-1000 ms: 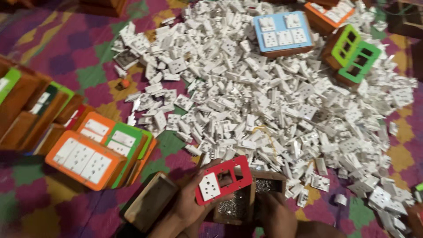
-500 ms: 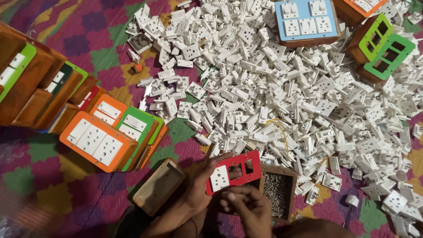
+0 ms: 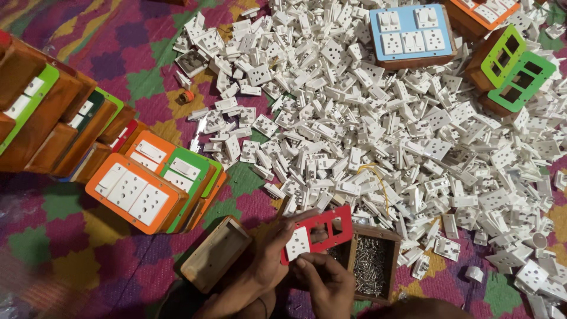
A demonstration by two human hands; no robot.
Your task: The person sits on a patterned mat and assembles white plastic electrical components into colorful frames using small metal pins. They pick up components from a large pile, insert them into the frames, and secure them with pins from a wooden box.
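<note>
Head view: I am looking straight down at both hands, low in the middle of the picture.
Left hand (image 3: pixel 269 266): closed on the lower left edge of the red switch plate (image 3: pixel 318 232), fingers behind it and the thumb in front, wrist coming up from below.
Right hand (image 3: pixel 325 282): curled under the plate's lower edge, fingertips pinched near the white socket module (image 3: pixel 297 243) seated at the plate's left end; whether it holds a small part I cannot tell.
Plate position: lifted and tilted, just above the wooden tray of screws (image 3: pixel 369 270).
Handling: I judge the plate a thin, stiff, light plastic frame with open windows; the bars between windows look weak, so the outer rim is the place to hold it.
Nearby left: an empty wooden box (image 3: pixel 215 254) touching the left forearm, then a stack of orange and green switch boards (image 3: pixel 155 184).
Farther out: a large heap of white modules (image 3: pixel 378 124) on the patterned floor cloth (image 3: pixel 77 236), with a blue board (image 3: pixel 410 34) on top.
</note>
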